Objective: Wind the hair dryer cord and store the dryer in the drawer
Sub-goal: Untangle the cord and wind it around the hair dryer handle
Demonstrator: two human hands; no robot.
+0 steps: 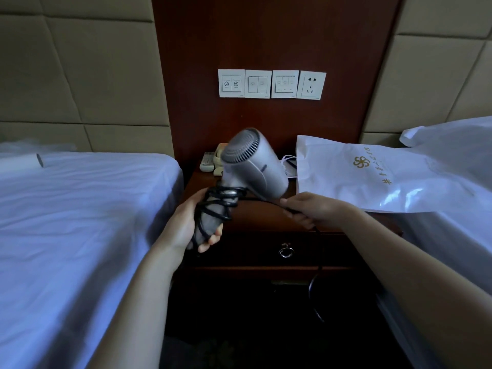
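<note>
Wooden drawer (269, 250) shut; hair dryer (255, 166) held above.

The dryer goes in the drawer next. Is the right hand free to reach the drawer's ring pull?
Probably not yet: the right hand grips the cord, partly unwound. The ring pull sits just below, unobstructed, on the shut drawer.

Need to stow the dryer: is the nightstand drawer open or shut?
Shut. The drawer front sits flush, its ring pull untouched; both hands are busy with the cord.
</note>
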